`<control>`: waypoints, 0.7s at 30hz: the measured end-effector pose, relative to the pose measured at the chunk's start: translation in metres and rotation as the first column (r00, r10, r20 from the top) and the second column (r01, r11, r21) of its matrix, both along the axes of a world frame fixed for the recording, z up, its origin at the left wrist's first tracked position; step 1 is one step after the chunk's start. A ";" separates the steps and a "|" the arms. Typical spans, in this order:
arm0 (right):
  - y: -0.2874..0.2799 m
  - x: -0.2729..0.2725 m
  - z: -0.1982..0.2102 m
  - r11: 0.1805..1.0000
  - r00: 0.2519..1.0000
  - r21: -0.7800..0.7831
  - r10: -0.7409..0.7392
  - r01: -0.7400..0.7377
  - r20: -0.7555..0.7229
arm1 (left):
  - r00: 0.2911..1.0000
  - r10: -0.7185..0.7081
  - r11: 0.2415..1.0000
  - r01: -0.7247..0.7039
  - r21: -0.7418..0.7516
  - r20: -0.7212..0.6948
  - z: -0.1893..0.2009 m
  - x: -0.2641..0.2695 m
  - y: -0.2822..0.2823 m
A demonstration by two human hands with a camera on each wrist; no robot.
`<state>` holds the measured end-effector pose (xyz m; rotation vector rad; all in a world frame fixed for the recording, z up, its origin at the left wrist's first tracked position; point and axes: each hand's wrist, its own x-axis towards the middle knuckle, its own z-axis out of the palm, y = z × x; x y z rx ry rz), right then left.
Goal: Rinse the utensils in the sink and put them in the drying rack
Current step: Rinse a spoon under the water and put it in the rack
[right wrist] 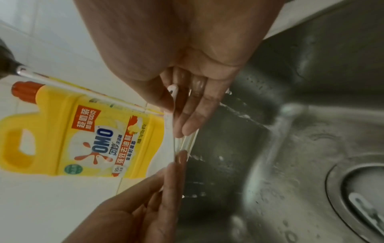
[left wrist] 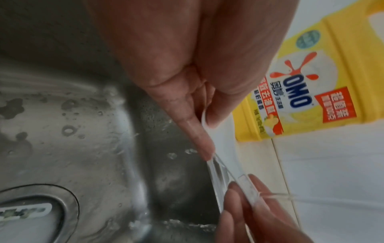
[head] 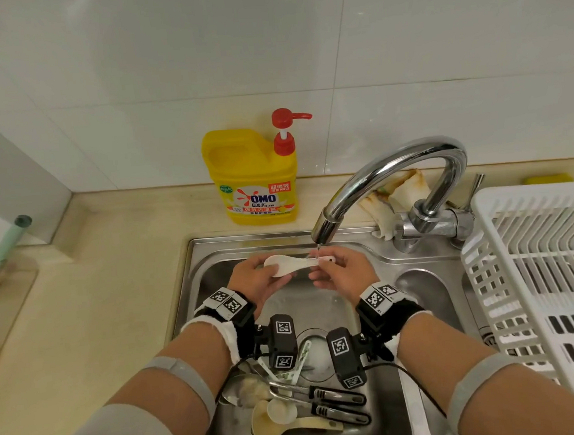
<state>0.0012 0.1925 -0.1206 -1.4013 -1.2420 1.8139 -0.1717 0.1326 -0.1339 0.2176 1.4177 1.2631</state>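
A white ceramic spoon (head: pixel 291 264) is held level under the faucet spout (head: pixel 324 229), where a thin stream of water falls on its handle. My left hand (head: pixel 259 278) grips the spoon's bowl end (left wrist: pixel 222 139). My right hand (head: pixel 341 271) pinches the handle end (right wrist: pixel 172 92). Both hands are over the steel sink (head: pixel 213 257). Several dirty utensils (head: pixel 303 401) lie in the sink's near part: black-handled pieces, ceramic spoons and a yellowish spoon. The white plastic drying rack (head: pixel 536 266) stands to the right of the sink.
A yellow OMO detergent bottle (head: pixel 258 178) with a red pump stands on the counter behind the sink. A crumpled cloth (head: pixel 393 195) lies behind the faucet. A green-handled tool (head: pixel 6 244) leans at the far left. The drain (head: pixel 318 348) sits mid-basin.
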 end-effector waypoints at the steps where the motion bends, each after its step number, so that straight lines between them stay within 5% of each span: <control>1: 0.001 0.002 -0.001 0.999 1.000 0.033 -0.007 0.006 0.029 | 0.999 -0.031 0.999 0.030 -0.010 -0.032 0.000 0.002 0.001; 10: 0.012 0.032 0.006 0.977 0.991 0.209 -0.057 0.030 0.124 | 0.915 -0.243 0.967 0.200 -0.159 -0.322 -0.007 0.021 0.018; 16: 0.012 0.048 0.007 0.963 0.976 0.256 -0.127 0.079 0.178 | 0.870 -0.360 0.933 0.337 -0.126 -0.337 -0.011 0.040 0.027; 21: 0.018 0.061 0.002 0.971 0.901 0.109 0.153 -0.214 0.406 | 0.858 -0.382 0.923 0.375 -0.089 -0.343 -0.011 0.043 0.025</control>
